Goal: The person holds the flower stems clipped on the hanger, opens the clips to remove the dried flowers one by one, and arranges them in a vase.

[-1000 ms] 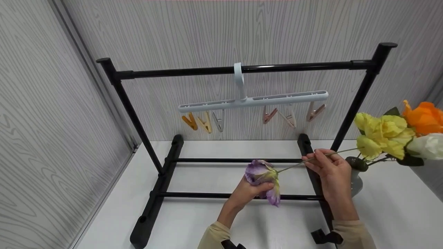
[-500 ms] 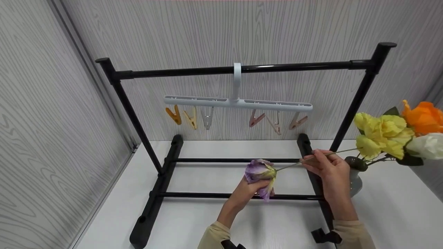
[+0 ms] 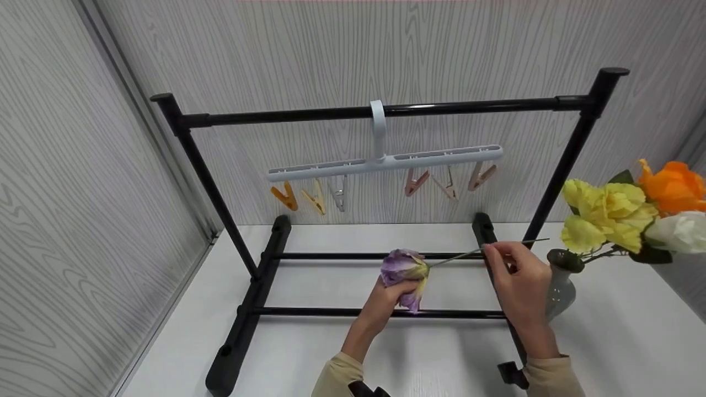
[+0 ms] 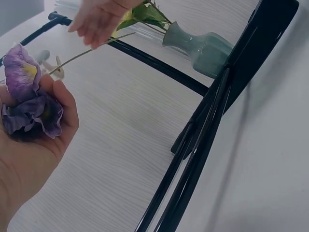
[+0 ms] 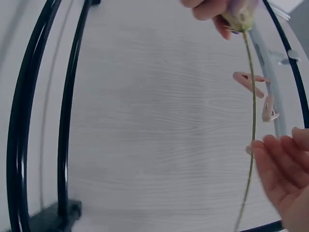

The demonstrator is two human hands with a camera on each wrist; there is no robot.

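A purple artificial flower with a yellowish base [image 3: 407, 269] lies in my left hand [image 3: 380, 300], low in front of the black rack. The fingers cup its petals from below, with the thumb across them, as the left wrist view also shows [image 4: 34, 157]. Its thin green stem [image 3: 455, 258] runs up to the right. My right hand [image 3: 521, 289] pinches that stem between thumb and fingertips, and the stem's free end sticks out past the hand. In the right wrist view, the right hand [image 5: 285, 174] sits beside the stem [image 5: 254, 101], well below the flower head.
A pale blue hanger [image 3: 408, 161] with several clips, among them an orange one [image 3: 284, 197], hangs from the rack's top bar [image 3: 276, 117]. At the right a grey-green vase [image 3: 561, 292] holds yellow [image 3: 606, 218], orange [image 3: 670, 187] and white [image 3: 684, 231] flowers. Wood-grain panels stand behind and left.
The purple flower and my left hand have shifted slightly left. My right hand has tilted, and the stem's end has drawn away from the yellow flower. The hanger has been swinging on the bar.
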